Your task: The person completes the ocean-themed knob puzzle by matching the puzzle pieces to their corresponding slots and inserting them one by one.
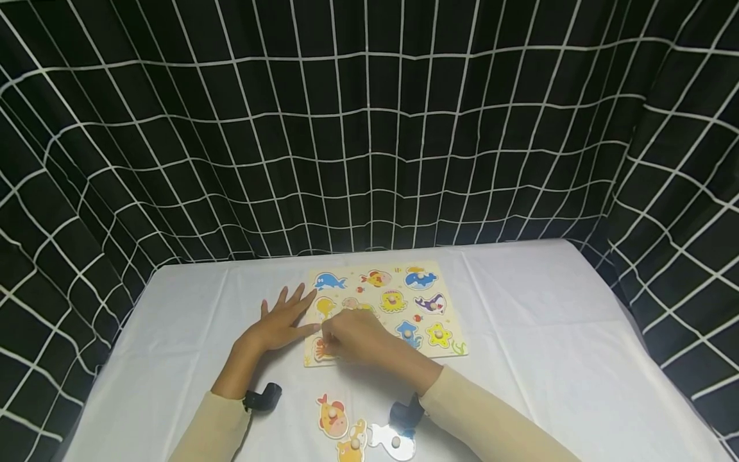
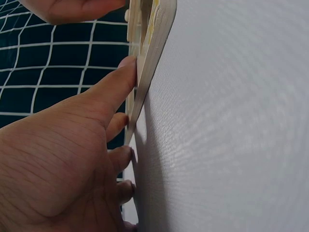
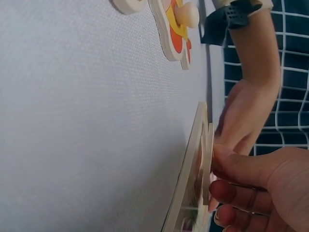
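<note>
**Grip Status**

Left hand (image 1: 283, 326): fingers extended, spread; thumb touches left edge of puzzle board (image 1: 372, 295). Right hand (image 1: 359, 335): thumb and fingers pinch puzzle piece (image 3: 208, 169) at board's near-left corner; piece-to-board contact cannot be determined.

Wears plain beige long sleeves (image 1: 210, 428) at left and right. Carries a small, black, blocky wrist camera (image 1: 265, 398) beside each cuff (image 1: 228, 404).

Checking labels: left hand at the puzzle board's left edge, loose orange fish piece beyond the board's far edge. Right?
Wrong side: the head view shows the loose orange fish piece on the near side of the puzzle board; the left hand is at its left edge.
</note>
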A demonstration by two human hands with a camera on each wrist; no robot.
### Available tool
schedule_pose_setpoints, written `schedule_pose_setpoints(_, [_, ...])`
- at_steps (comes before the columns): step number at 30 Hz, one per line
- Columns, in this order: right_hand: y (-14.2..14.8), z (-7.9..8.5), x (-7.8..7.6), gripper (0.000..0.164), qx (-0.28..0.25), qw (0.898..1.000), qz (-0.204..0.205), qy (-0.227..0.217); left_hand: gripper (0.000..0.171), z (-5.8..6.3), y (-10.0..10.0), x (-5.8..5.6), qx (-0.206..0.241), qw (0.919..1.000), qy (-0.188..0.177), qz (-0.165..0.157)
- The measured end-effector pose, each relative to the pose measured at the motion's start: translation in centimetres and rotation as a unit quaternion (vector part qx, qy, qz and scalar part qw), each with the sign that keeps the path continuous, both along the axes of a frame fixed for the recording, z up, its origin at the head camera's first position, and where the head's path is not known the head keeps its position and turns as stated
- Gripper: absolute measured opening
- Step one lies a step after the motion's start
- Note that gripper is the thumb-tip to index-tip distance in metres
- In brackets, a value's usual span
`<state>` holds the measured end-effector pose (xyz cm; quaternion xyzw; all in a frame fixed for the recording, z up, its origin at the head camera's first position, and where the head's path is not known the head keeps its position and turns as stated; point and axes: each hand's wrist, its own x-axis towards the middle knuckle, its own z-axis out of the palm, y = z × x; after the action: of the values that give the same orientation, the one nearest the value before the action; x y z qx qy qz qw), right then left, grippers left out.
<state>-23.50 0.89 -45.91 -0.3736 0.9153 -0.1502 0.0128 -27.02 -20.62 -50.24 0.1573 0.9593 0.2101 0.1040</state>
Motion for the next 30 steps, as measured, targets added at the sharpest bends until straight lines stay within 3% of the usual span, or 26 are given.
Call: schedule_pose_setpoints(30, [-0.71, -0.84, -0.68, 0.009, 0.018, 1.0, -0.01, -0.001, 0.082, -0.19, -0.17, -0.17, -0.004, 1.0, 0.005, -0.005])
